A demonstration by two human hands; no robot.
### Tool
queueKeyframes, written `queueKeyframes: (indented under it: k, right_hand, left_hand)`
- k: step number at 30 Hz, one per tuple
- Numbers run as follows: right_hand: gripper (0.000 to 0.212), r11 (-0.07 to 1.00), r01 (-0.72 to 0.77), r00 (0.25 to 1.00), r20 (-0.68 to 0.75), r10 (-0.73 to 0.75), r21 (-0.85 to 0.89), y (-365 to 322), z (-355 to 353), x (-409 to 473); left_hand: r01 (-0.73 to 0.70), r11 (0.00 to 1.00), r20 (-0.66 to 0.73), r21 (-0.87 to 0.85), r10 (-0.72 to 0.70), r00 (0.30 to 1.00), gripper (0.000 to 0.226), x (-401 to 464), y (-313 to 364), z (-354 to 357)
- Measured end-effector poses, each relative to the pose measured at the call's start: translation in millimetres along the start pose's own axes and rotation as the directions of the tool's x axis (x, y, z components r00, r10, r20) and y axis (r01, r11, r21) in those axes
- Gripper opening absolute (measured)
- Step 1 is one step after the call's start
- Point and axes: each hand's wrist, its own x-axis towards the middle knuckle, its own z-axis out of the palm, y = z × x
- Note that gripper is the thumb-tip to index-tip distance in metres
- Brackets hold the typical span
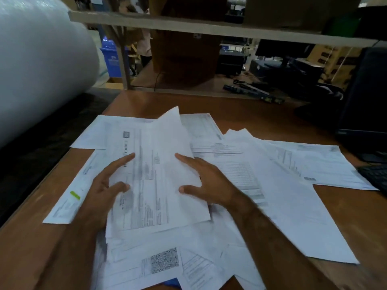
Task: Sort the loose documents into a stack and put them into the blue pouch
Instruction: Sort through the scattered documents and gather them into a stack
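Note:
Many white printed documents lie scattered and overlapping on the brown table. I hold a thin bundle of sheets slightly raised above the pile. My left hand grips its left edge, thumb and forefinger on top. On the right edge my right hand does the same, its other fingers hidden under the paper. A small corner of something blue, perhaps the blue pouch, peeks from under the papers at the bottom edge. One sheet with a green mark lies at the left.
A big roll of bubble wrap fills the left side. A dark computer tower and a black keyboard stand at the right. A low shelf crosses behind the table.

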Motion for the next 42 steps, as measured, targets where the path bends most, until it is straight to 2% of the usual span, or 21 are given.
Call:
queueKeyframes:
  k: [1, 3, 5, 7, 9, 12, 14, 16, 18, 20, 21, 23, 27, 31, 33, 37, 42]
  right_hand:
    - [0.078, 0.999, -0.035, 0.995, -0.092, 0.032, -0.038, 8.1, -7.5, 1.0]
    - [0.078, 0.955, -0.24, 0.945, -0.266, 0.189, -0.173, 31.8, -32.4, -0.6]
    - [0.095, 0.781, -0.514, 0.855, -0.277, 0.438, -0.354, 54.3, -56.0, -10.3]
    - [0.11, 0.638, -0.631, 0.766, -0.227, 0.601, -0.441, 67.7, -66.5, -23.5]
    - [0.115, 0.622, -0.664, 0.739, -0.239, 0.63, -0.416, 78.6, -65.9, -32.5]
    - [0.113, 0.685, -0.688, 0.722, -0.321, 0.613, -0.241, 86.2, -70.7, -35.2]
    - [0.102, 0.726, -0.68, 0.711, -0.335, 0.618, -0.104, 84.8, -78.1, -35.1]
    - [0.083, 0.764, -0.629, 0.693, -0.342, 0.635, 0.144, 89.2, -82.5, -35.9]
    - [0.069, 0.777, -0.479, 0.699, -0.358, 0.619, 0.408, 94.7, -84.4, -41.9]
    - [0.046, 0.8, -0.293, 0.74, -0.406, 0.536, 0.523, 99.5, -87.3, -48.3]
    - [0.034, 0.819, -0.223, 0.767, -0.424, 0.483, 0.529, 98.0, -89.4, -52.8]
    - [0.027, 0.837, -0.131, 0.797, -0.446, 0.408, 0.531, 90.8, -94.4, -60.6]
    - [0.033, 0.821, -0.009, 0.847, -0.432, 0.309, 0.57, 83.0, -100.9, -67.8]
    - [0.036, 0.802, 0.002, 0.887, -0.372, 0.274, 0.597, 79.6, -101.8, -65.0]
    - [0.038, 0.811, -0.047, 0.88, -0.361, 0.31, 0.583, 79.3, -99.0, -62.1]
    - [0.038, 0.928, -0.203, 0.819, -0.465, 0.336, 0.314, 86.2, -97.7, -60.1]
    - [0.04, 0.902, -0.06, 0.767, -0.559, 0.316, 0.427, 82.4, -114.6, -65.9]
  left_hand:
    - [0.021, 0.997, 0.001, -0.072, -0.021, 1.0, 0.067, -0.3, -0.5, 1.9]
    - [0.059, 0.985, -0.002, -0.165, -0.06, 0.998, 0.062, -0.2, -0.8, 4.5]
    - [0.076, 0.968, -0.017, -0.238, -0.083, 0.996, 0.061, 1.8, -3.5, 4.1]
    - [0.088, 0.958, -0.029, -0.273, -0.099, 0.995, 0.062, 3.5, -5.9, 2.6]
    - [0.092, 0.946, -0.024, -0.311, -0.104, 0.994, 0.062, 4.0, -7.5, 1.9]
    - [0.101, 0.932, -0.03, -0.349, -0.119, 0.992, 0.064, 3.6, -8.6, 3.0]
    - [0.097, 0.927, -0.035, -0.362, -0.118, 0.992, 0.065, 2.4, -8.3, 4.1]
    - [0.091, 0.925, -0.033, -0.37, -0.111, 0.993, 0.065, 1.3, -9.8, 3.4]
    - [0.097, 0.923, -0.024, -0.372, -0.114, 0.993, 0.065, 0.3, -14.2, 1.4]
    - [0.111, 0.926, -0.023, -0.36, -0.128, 0.991, 0.064, -1.4, -16.9, 0.0]
    - [0.118, 0.926, -0.021, -0.359, -0.135, 0.991, 0.063, -2.0, -17.8, -0.7]
    - [0.138, 0.92, -0.005, -0.368, -0.151, 0.989, 0.062, -2.7, -16.7, -0.2]
    - [0.186, 0.894, 0.017, -0.408, -0.197, 0.98, 0.061, 0.1, -16.0, -1.4]
    - [0.158, 0.911, 0.023, -0.38, -0.162, 0.987, 0.062, 0.1, -14.0, -0.5]
    - [0.14, 0.911, -0.002, -0.389, -0.152, 0.988, 0.062, -2.3, -4.3, 2.4]
    - [0.11, 0.909, -0.034, -0.401, -0.134, 0.99, 0.062, -4.2, 6.4, 5.6]
    - [0.101, 0.929, -0.027, -0.357, -0.118, 0.993, 0.061, -4.2, 10.3, 7.3]
